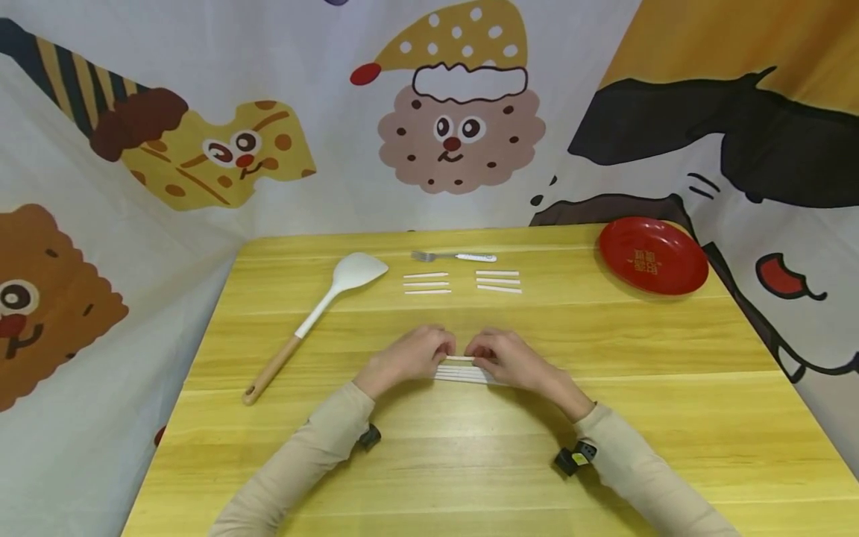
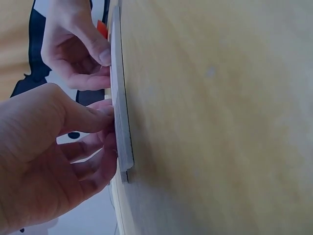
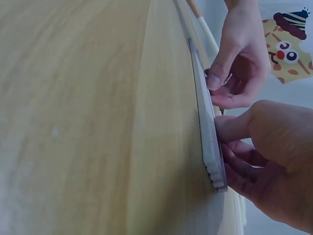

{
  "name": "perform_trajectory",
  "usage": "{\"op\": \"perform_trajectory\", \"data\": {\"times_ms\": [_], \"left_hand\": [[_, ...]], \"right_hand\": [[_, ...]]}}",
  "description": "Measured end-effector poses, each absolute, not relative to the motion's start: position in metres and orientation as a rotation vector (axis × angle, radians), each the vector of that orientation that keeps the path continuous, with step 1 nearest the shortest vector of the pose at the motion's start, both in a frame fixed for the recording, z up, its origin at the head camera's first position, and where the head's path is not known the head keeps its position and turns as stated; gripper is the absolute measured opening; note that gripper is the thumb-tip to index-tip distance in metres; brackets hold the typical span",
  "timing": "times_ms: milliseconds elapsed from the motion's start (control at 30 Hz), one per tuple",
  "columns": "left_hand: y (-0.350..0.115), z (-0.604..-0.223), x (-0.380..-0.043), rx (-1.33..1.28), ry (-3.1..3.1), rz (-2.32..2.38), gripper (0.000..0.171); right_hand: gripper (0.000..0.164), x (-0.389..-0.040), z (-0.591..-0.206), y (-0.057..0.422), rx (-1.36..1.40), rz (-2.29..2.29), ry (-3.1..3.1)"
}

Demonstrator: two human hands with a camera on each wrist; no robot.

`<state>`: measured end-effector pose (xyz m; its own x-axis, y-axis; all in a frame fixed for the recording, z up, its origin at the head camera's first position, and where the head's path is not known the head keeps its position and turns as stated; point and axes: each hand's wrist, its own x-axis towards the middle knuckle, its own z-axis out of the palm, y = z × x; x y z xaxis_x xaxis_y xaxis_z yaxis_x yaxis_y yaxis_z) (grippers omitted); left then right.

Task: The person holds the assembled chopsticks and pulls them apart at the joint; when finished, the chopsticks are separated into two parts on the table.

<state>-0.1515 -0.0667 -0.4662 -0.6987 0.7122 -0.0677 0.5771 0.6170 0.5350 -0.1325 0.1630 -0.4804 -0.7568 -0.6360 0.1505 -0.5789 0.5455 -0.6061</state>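
Several thin white sticks (image 1: 463, 375) lie side by side in a row on the table, between my hands. At the far side of the row, my left hand (image 1: 417, 353) pinches the left part of one white stick (image 1: 460, 359). My right hand (image 1: 511, 362) pinches the same stick farther right, thumb and fingers close to the tabletop. In the right wrist view the ends of the row of sticks (image 3: 208, 142) show beside my right thumb. My fingers partly cover the pinched stick, so its ends are hidden in the head view.
Beyond the hands lie a left group of three white sticks (image 1: 426, 283) and a right group of three (image 1: 499, 281). A fork (image 1: 456, 257) lies behind them. A white turner with wooden handle (image 1: 315, 313) is at left, a red plate (image 1: 653, 255) at back right.
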Motion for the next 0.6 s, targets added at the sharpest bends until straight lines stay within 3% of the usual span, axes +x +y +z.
{"op": "perform_trajectory", "data": {"times_ms": [367, 600], "left_hand": [[-0.0671, -0.4668, -0.1545, 1.03, 2.592, 0.823, 0.011], [-0.0643, -0.4614, -0.1545, 1.071, 2.552, 0.94, 0.01]], "right_hand": [[0.022, -0.1347, -0.4744, 0.161, -1.069, -0.965, 2.754], [0.014, -0.1372, -0.4727, 0.1564, -1.155, -1.098, 2.72]]}}
